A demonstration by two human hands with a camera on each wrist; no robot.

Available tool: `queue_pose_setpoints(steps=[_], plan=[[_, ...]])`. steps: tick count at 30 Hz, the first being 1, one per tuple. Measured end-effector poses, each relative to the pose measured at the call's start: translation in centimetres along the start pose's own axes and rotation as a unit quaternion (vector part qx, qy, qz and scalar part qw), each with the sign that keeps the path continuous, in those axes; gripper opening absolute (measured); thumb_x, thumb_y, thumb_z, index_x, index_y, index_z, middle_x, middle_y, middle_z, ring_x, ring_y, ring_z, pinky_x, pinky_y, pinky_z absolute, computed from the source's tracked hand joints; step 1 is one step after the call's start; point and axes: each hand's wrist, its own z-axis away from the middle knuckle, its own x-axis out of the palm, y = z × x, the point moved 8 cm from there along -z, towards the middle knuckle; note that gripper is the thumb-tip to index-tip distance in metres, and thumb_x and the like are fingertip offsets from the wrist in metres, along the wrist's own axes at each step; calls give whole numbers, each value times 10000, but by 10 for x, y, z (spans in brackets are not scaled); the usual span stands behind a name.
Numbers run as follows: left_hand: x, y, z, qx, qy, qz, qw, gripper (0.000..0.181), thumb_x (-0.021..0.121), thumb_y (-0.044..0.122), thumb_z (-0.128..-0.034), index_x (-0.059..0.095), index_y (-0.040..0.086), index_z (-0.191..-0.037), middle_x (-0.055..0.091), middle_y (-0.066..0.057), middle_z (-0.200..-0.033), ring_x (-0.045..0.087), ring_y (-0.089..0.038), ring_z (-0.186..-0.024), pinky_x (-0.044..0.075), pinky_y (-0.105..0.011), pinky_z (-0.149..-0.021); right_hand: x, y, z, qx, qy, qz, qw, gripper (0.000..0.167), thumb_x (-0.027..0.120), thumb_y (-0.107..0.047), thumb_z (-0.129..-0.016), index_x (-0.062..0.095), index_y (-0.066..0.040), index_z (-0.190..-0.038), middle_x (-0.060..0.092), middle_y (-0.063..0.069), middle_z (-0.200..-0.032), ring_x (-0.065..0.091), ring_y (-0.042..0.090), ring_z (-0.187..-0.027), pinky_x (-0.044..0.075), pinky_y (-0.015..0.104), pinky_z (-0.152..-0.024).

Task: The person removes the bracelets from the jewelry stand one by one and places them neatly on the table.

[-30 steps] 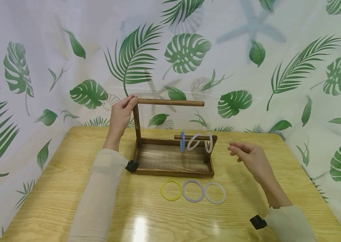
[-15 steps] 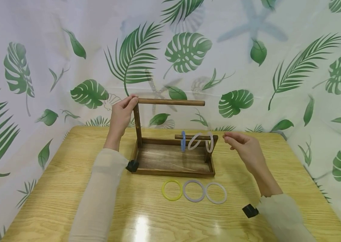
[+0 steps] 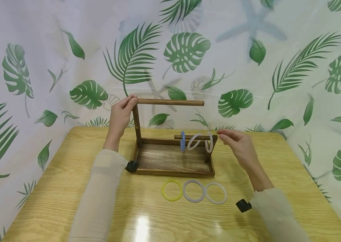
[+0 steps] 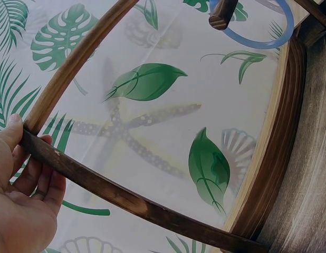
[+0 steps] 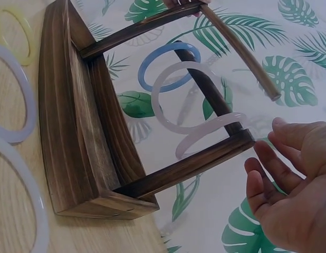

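Observation:
A dark brown wooden rack (image 3: pixel 173 174) with a tray base stands on the table. My left hand (image 3: pixel 120 114) grips the top of its tall post (image 4: pixel 126 200), where the upper rod (image 3: pixel 170 102) begins. A blue ring (image 3: pixel 183 141), a whitish ring (image 5: pixel 157 100) and a pale pinkish ring (image 5: pixel 205 129) hang on the lower rod (image 5: pixel 208 87). At the top of the short post (image 5: pixel 189 164), my right hand (image 3: pixel 241 148) has its fingers loosely bent, with nothing held; whether the fingertips touch the wood, I cannot tell.
In front of the rack, a yellow ring (image 3: pixel 163 190), a pale purple ring (image 3: pixel 184 191) and a clear whitish ring (image 3: pixel 225 193) lie in a row on the wooden table (image 3: pixel 77 168). A leaf-printed cloth (image 3: pixel 200 20) hangs behind.
My right hand has moved left, closer to the top of the short post. My left hand keeps its grip on the tall post, and the rings stay where they were.

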Motion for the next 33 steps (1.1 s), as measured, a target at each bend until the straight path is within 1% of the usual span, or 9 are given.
queue_pose_setpoints(steps=[4,11,15,23,24,26,28,31,33], plan=[[0,13,8,6,-20,-14,10000,401,587,222,-1078,618,5,-1414,545,-139,-1502,485,-281,-1413,405,-366,-1158,4,4,-2,8,-51,-133,9999,434,685,-277,-1026,675,60,-1299,713,-135,-1138,620,139,-1046,523,199,-841],[0,17,12,1,-36,1,10000,401,590,217,-1076,618,-4,-1410,548,-145,-1497,488,-279,-1411,403,-362,-1159,10,8,-3,-19,-108,-329,9994,409,681,-231,-1030,670,81,-1294,719,-135,-1117,622,92,-1035,531,221,-852],[0,14,9,-3,-17,-29,10000,393,589,211,-1077,623,-4,-1405,556,-148,-1490,495,-279,-1405,404,-361,-1158,13,11,-4,-80,-135,-388,9991,403,681,-214,-1029,666,86,-1297,719,-144,-1104,630,83,-1012,534,201,-834],[0,-15,-10,153,14,100,9998,444,630,315,-1056,648,27,-1394,593,-90,-1466,507,-222,-1396,406,-340,-1153,14,18,-4,-144,24,-570,9983,391,687,-193,-1024,672,106,-1275,734,-158,-1070,643,66,-963,546,206,-816],[0,-16,-10,190,22,100,9998,451,635,325,-1053,652,26,-1390,598,-88,-1461,508,-216,-1394,408,-337,-1152,14,19,-4,-159,46,-618,9980,388,689,-185,-1022,670,111,-1273,736,-156,-1069,647,64,-959,551,212,-816],[1,-8,-5,196,40,45,9998,435,619,291,-1064,643,3,-1389,592,-118,-1463,501,-234,-1401,406,-339,-1153,14,19,-4,-202,84,-663,9976,383,691,-172,-1020,669,117,-1271,739,-153,-1070,656,58,-954,557,220,-821],[1,-6,-3,185,85,44,9998,413,605,268,-1072,640,14,-1396,585,-117,-1470,486,-232,-1413,398,-339,-1160,14,20,-4,-234,109,-684,9973,376,692,-164,-1018,672,117,-1268,741,-144,-1072,663,61,-952,564,234,-828],[2,-5,-1,171,223,-6,9996,389,598,252,-1075,646,39,-1397,588,-114,-1465,486,-222,-1414,397,-337,-1160,13,21,-4,-269,130,-464,9985,359,696,-184,-1018,698,80,-1261,740,-133,-1078,670,106,-955,564,238,-833],[0,-14,-7,263,359,39,9990,389,620,291,-1063,670,72,-1381,613,-84,-1441,509,-193,-1392,412,-339,-1147,13,20,-4,-284,125,-285,9991,342,701,-204,-1016,720,44,-1252,740,-115,-1083,671,156,-963,559,239,-833]])
